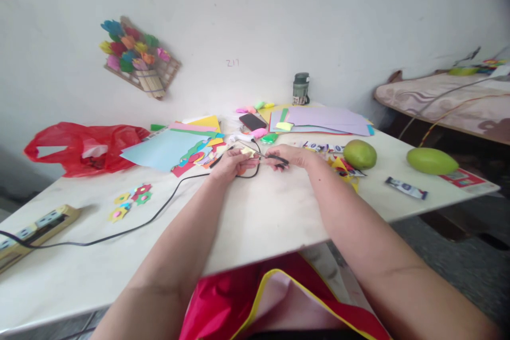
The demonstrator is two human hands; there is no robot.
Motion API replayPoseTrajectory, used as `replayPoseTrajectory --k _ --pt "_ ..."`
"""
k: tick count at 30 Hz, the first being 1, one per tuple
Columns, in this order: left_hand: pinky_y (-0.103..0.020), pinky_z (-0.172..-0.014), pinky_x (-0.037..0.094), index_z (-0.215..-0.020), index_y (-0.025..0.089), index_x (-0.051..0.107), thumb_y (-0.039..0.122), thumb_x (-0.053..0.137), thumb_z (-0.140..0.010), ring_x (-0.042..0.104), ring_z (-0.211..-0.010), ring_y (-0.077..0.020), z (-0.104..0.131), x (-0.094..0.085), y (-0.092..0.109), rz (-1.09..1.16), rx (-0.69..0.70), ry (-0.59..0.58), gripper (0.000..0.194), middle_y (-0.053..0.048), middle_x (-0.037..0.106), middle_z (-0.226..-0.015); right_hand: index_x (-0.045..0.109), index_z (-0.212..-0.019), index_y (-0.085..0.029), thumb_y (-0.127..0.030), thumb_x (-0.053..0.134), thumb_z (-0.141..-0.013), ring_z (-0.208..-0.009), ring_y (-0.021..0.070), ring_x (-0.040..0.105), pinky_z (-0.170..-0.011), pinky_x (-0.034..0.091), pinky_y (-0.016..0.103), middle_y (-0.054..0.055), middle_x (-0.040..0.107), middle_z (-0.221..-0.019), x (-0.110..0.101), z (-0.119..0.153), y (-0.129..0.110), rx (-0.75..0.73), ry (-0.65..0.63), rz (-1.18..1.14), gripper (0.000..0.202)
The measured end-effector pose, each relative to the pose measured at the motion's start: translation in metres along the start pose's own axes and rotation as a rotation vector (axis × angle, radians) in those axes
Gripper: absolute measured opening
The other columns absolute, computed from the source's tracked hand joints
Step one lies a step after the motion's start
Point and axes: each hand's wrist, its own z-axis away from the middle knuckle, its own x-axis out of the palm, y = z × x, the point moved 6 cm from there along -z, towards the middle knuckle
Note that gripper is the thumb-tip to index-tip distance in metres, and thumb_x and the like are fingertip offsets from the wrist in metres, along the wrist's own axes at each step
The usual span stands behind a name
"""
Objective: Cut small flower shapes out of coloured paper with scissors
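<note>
Red fabric with yellow edging (223,292) occupies the foreground, below the near edge of the white table (266,218). Both forearms extend over the tabletop, and the hands are positioned close together near its middle. Left hand (231,164): fingers pinched on a pale yellow paper piece (249,152), held just above the table. Right hand (290,156): fingers wrapped around the black handles of the scissors (282,160), blades directed toward the left hand; whether the blades touch the paper cannot be determined. Coloured paper scraps (196,157) lie just beyond and left of the left hand. A black cable (159,213) runs across the table from the power strip (66,216), passing near small paper flowers (118,214). Right of the right hand, a green fruit (359,154) rests near wrapped bars and yellow scraps. Lilac sheets (324,118) lie farther back.
</note>
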Motion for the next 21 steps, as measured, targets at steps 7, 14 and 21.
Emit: replayPoseTrajectory --k 7,14,21 --pt "-0.030 -0.068 0.055 -0.079 0.008 0.067 0.023 0.076 -0.061 0.070 -0.075 -0.0233 0.0017 0.0020 0.0011 0.005 -0.009 -0.001 0.025 -0.014 0.073 -0.084 0.050 -0.070 -0.016 -0.027 0.059 -0.076 -0.041 0.0054 0.048 -0.035 0.029 0.015 -0.002 0.058 -0.056 0.0003 -0.0017 0.0005 -0.028 0.002 0.006 0.016" --pt "-0.028 -0.067 0.056 -0.078 0.008 0.068 0.022 0.077 -0.059 0.070 -0.072 -0.0215 0.0022 0.0034 0.0018 0.020 -0.008 -0.014 0.025 -0.013 0.073 -0.082 0.050 -0.069 -0.016 -0.029 0.059 -0.074 -0.042 0.0062 0.049 -0.035 0.029 0.017 -0.002 0.058 -0.054 0.0003 -0.0005 0.0001 -0.022 -0.002 -0.038 0.016" --pt "-0.028 -0.067 0.055 -0.079 0.008 0.068 0.022 0.075 -0.061 0.070 -0.073 -0.0217 0.0014 0.0025 0.0006 0.014 0.000 -0.017 0.024 -0.013 0.073 -0.083 0.050 -0.069 -0.016 -0.028 0.061 -0.075 -0.040 0.0054 0.047 -0.035 0.030 0.016 -0.003 0.058 -0.054 0.0008 -0.0010 -0.0007 -0.018 -0.002 -0.018 0.017"
